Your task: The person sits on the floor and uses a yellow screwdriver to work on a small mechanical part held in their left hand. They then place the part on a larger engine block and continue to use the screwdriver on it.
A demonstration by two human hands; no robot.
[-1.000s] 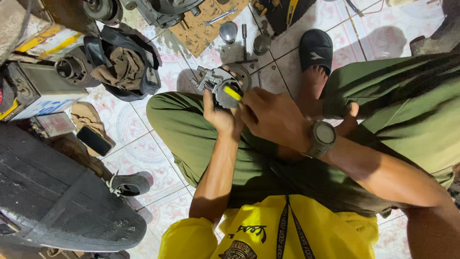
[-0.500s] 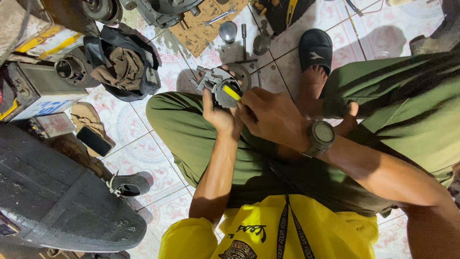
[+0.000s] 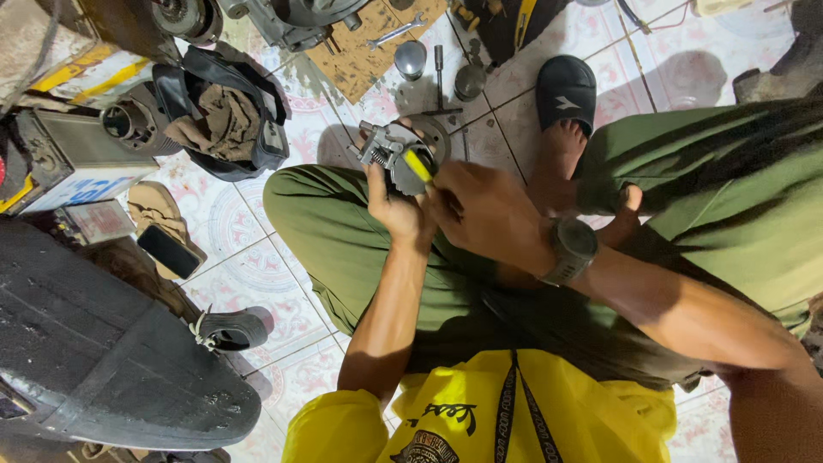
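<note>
Here, seen from above, the left hand [image 3: 396, 208] grips a round metal engine part [image 3: 396, 154] from below, fingers curled shut around its rim; the part is held over the person's left knee, above the tiled floor [image 3: 257, 274]; its toothed edge and a small spring on the far-left side show, the underside is hidden by the palm. The right hand [image 3: 484, 210] is closed on a yellow-handled tool [image 3: 418, 166], whose tip meets the part's face; the shaft and the tip are too small to make out, and the handle end is covered by the fingers. A dark wristwatch [image 3: 570, 250] sits on the right wrist. Beyond the hands on the floor: a flat metal disc [image 3: 435, 130] just behind the part, partly hidden by it; two small metal cups [image 3: 410, 58]; a wrench [image 3: 396, 31] on cardboard. Far left of the left hand: a black bag [image 3: 257, 146] holding a brown rag; a phone [image 3: 169, 249]; a dark seat-like body [image 3: 94, 360], cut off by the frame edge.
</note>
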